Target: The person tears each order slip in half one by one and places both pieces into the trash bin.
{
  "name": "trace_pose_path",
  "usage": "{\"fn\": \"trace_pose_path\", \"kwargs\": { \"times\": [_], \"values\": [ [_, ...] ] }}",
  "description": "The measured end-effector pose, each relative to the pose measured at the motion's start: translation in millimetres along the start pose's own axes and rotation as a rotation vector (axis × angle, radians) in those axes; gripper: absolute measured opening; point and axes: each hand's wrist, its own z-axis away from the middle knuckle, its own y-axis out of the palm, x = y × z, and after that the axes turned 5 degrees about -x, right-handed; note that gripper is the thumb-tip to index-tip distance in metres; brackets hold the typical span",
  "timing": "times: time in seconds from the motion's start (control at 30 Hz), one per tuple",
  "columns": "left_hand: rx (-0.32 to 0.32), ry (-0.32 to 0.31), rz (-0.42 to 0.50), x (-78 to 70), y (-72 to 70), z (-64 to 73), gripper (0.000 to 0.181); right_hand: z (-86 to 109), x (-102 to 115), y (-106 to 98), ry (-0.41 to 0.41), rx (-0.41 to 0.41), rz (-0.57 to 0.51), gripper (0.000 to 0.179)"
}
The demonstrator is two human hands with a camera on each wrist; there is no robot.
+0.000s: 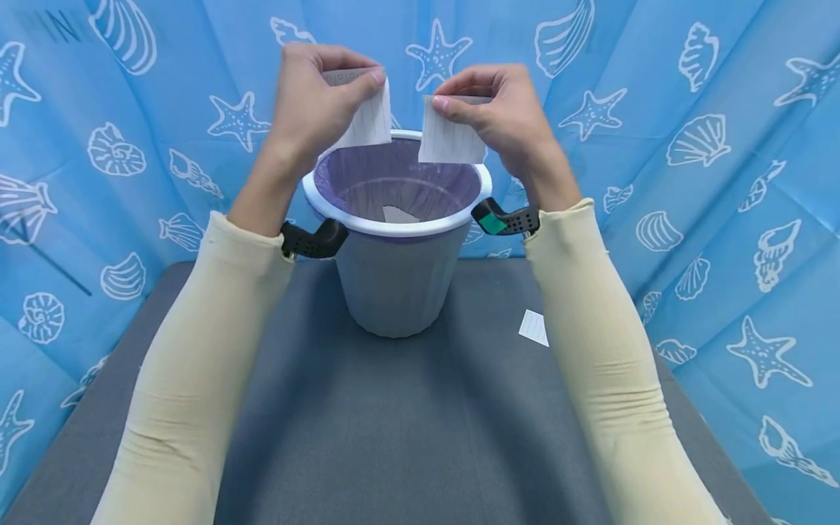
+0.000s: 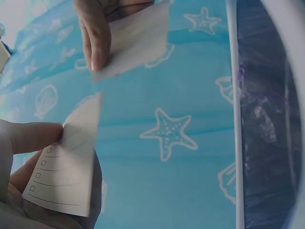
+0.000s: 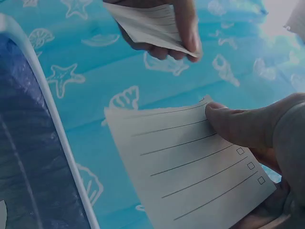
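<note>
Above the back of a waste bin, my left hand (image 1: 321, 98) pinches a piece of lined paper (image 1: 372, 120) between thumb and fingers. Level with it, a short gap away, my right hand (image 1: 502, 106) pinches another piece of lined paper (image 1: 453, 138). Small checkboxes run along one side of the right piece in the right wrist view, and its upper edge looks uneven. The waste bin (image 1: 400, 284) is light grey with a white rim and a purple liner bag (image 1: 407, 164). Inside lies a white paper scrap (image 1: 399, 214).
A small lined paper piece (image 1: 534, 327) lies on the dark grey table (image 1: 407, 423), beside the right sleeve. A blue curtain (image 1: 656, 168) with white shells and starfish hangs close behind the bin and along both sides. Black wrist devices sit on both sleeves.
</note>
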Motion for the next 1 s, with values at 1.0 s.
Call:
{"fn": "trace_pose_path", "kwargs": {
  "times": [1.0],
  "values": [
    [0.121,-0.253,-0.087,25.4,10.7,-28.1,0.027,-26.1,-21.5,20.6,0.124,0.061,-0.034,0.013]
  ]
}}
